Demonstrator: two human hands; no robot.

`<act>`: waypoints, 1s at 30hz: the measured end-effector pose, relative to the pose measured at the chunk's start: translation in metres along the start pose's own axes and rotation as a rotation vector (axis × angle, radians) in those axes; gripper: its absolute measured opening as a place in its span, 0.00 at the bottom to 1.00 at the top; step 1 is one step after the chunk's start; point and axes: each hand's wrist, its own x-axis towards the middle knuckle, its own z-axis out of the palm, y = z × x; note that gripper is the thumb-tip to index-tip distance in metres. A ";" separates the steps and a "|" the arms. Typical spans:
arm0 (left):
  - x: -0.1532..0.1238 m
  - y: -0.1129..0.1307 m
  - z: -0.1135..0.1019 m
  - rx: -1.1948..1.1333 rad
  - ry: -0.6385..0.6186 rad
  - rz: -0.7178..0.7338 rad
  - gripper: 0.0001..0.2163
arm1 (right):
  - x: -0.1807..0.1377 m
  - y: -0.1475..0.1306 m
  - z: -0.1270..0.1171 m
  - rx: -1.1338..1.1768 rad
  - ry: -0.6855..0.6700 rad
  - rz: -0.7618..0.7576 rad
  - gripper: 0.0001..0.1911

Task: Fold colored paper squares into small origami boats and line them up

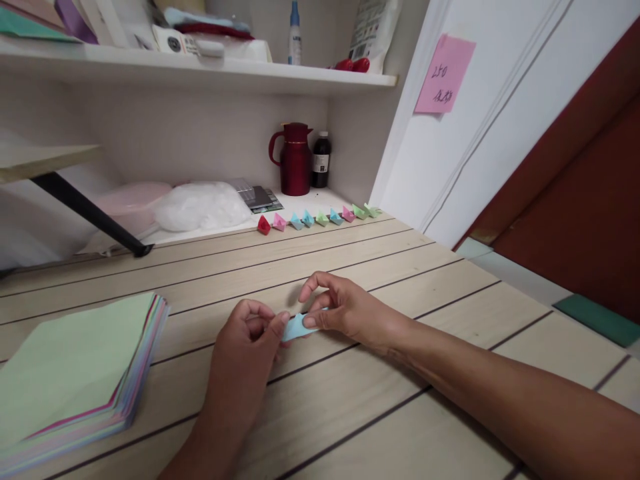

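Note:
Between my two hands is a small piece of folded light-blue paper [296,327], held just above the wooden table [380,427]. My left hand [250,337] pinches its left end between thumb and fingers. On the right end, the thumb of my right hand [335,307] presses against the fingers behind, while its index finger is raised and curved. Fingers cover both ends of the paper, so its full folded shape is hidden. Beyond my hands, several small folded paper boats [322,218] in red, pink, blue and green stand in a row along the table's far edge.
A thick stack of coloured paper sheets [75,367] lies at the left. Behind the table, a shelf unit holds a red thermos jug [295,160], a dark bottle [321,160] and a white plastic bag [203,207]. A black leg [90,213] slants down at the left.

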 end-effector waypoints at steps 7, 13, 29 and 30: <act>0.007 -0.001 -0.007 -0.176 0.082 0.085 0.31 | 0.002 -0.001 0.000 0.038 0.122 -0.078 0.19; 0.009 -0.002 -0.008 -0.127 -0.196 0.056 0.14 | 0.000 -0.003 0.005 -0.078 0.211 -0.236 0.16; -0.003 -0.004 -0.006 -0.255 -0.166 -0.045 0.12 | -0.009 -0.010 0.011 -0.295 0.168 -0.361 0.11; -0.003 -0.004 -0.006 -0.252 -0.165 -0.031 0.12 | -0.009 -0.009 0.011 -0.308 0.167 -0.369 0.11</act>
